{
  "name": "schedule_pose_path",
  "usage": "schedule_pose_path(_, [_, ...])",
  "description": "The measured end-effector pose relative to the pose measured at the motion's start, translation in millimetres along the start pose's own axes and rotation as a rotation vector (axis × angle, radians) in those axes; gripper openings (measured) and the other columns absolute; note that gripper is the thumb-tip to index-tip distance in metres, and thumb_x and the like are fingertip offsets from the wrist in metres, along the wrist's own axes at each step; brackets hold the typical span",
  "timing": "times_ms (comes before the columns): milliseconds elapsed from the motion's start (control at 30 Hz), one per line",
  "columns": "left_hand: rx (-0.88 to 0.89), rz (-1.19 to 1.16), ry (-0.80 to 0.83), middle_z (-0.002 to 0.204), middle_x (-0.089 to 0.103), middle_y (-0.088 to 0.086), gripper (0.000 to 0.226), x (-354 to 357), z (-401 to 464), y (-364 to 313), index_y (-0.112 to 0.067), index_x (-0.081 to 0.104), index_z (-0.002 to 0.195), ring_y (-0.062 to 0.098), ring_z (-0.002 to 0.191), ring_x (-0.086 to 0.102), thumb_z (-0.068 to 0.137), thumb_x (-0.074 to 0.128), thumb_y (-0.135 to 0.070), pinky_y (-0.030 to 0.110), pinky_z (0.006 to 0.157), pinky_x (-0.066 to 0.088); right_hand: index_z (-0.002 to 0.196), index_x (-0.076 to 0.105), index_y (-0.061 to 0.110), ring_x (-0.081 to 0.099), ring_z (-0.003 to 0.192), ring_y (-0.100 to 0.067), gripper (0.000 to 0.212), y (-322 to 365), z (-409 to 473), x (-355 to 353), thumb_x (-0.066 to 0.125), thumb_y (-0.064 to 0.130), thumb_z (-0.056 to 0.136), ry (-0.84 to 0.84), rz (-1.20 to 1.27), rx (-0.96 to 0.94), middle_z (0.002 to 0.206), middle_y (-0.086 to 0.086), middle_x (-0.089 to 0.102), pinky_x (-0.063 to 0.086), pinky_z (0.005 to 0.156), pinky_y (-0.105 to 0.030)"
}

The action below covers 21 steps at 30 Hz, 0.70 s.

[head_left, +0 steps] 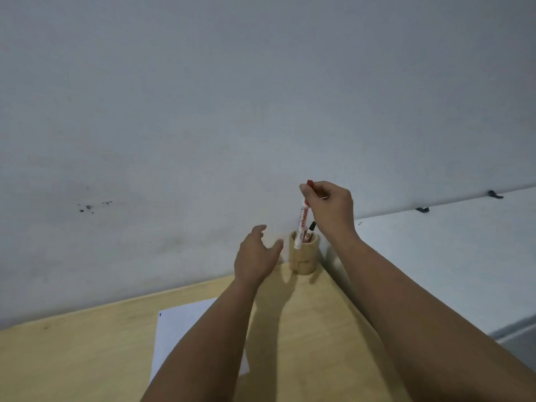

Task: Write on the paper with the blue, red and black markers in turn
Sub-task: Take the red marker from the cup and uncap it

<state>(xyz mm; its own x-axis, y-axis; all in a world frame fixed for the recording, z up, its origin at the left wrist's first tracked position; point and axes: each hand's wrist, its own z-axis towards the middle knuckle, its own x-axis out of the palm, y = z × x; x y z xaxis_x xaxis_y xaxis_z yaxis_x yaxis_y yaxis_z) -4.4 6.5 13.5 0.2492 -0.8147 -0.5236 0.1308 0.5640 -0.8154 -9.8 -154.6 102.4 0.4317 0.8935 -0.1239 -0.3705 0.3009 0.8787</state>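
My right hand (333,204) pinches the red cap end of a red marker (301,224), held upright with its lower end at the mouth of a wooden pen holder (303,258). A black marker (311,227) and another marker stand in the holder. Just left of the holder hovers my left hand (256,253), fingers spread and holding nothing. A white sheet of paper (185,329) lies on the wooden table (72,358) near me, partly hidden under my left forearm; a small blue mark shows at its far left corner.
The holder stands in the table's far corner against a grey wall (261,97). A white surface (449,256) runs along the table's right side, with two small dark clips at its far edge.
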Motion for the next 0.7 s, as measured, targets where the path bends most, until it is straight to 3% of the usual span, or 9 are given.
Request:
schedule_pose_path(67, [0.012,-0.016,-0.051,0.141,0.063,0.002,0.056,-33,-7,-9,-0.025,0.055,0.142,0.022,0.126,0.061,0.092,0.066,-0.048,0.044,0.105,0.05,0.1,0.078,0.015,0.076,0.074,-0.027,0.014,17,-17,6,0.072,0.028,0.102,0.132,0.126,0.099,0.088,-0.007,0.075,0.061,0.068,-0.024])
schedule_pose_path(133, [0.029,-0.036,-0.085,0.135,0.067,0.003,0.048,-68,-18,-15,-0.021,0.062,0.135,0.022,0.124,0.063,0.094,0.065,-0.046,0.042,0.105,0.05,0.112,0.076,0.008,0.075,0.067,-0.027,0.022,31,-44,13,0.067,0.027,0.106,0.312,0.246,0.224,0.092,-0.017,0.074,0.058,0.054,-0.022])
schedule_pose_path(300, [0.074,0.053,-0.115,0.109,0.074,0.001,0.046,-153,-61,-22,-0.011,0.072,0.108,0.021,0.103,0.066,0.098,0.056,-0.053,0.036,0.091,0.052,0.123,0.075,0.021,0.06,0.069,-0.016,0.023,49,-116,44,0.062,0.032,0.108,0.525,0.192,0.297,0.088,-0.005,0.066,0.059,0.069,-0.03])
schedule_pose_path(400, [0.056,0.093,-0.064,0.098,0.075,0.006,0.062,-192,-82,-9,-0.006,0.069,0.095,0.027,0.094,0.068,0.095,0.049,-0.066,0.043,0.086,0.055,0.13,0.072,0.02,0.063,0.075,-0.016,0.026,61,-151,63,0.063,0.016,0.105,0.671,0.172,0.296,0.1,-0.007,0.071,0.058,0.072,-0.031])
schedule_pose_path(500, [0.042,0.156,-0.014,0.095,0.073,0.005,0.064,-222,-100,12,-0.013,0.067,0.091,0.026,0.09,0.067,0.094,0.044,-0.072,0.043,0.084,0.054,0.116,0.079,0.016,0.07,0.08,-0.012,0.018,70,-177,80,0.073,0.018,0.099,0.721,0.159,0.222,0.105,-0.005,0.08,0.057,0.075,-0.029])
schedule_pose_path(600, [0.039,0.17,0.059,0.081,0.068,0.005,0.051,-245,-111,29,-0.023,0.069,0.083,0.022,0.074,0.061,0.103,0.04,-0.061,0.037,0.07,0.048,0.102,0.083,0.016,0.07,0.078,-0.012,0.009,79,-192,97,0.08,0.021,0.095,0.74,0.196,0.203,0.098,-0.002,0.08,0.055,0.074,-0.028])
schedule_pose_path(700, [0.054,0.139,0.12,0.074,0.062,0.002,0.046,-261,-115,39,-0.024,0.065,0.078,0.019,0.069,0.055,0.108,0.038,-0.048,0.032,0.063,0.043,0.104,0.083,0.012,0.07,0.077,-0.013,0.012,86,-200,113,0.081,0.018,0.094,0.769,0.185,0.191,0.105,-0.012,0.082,0.053,0.073,-0.028])
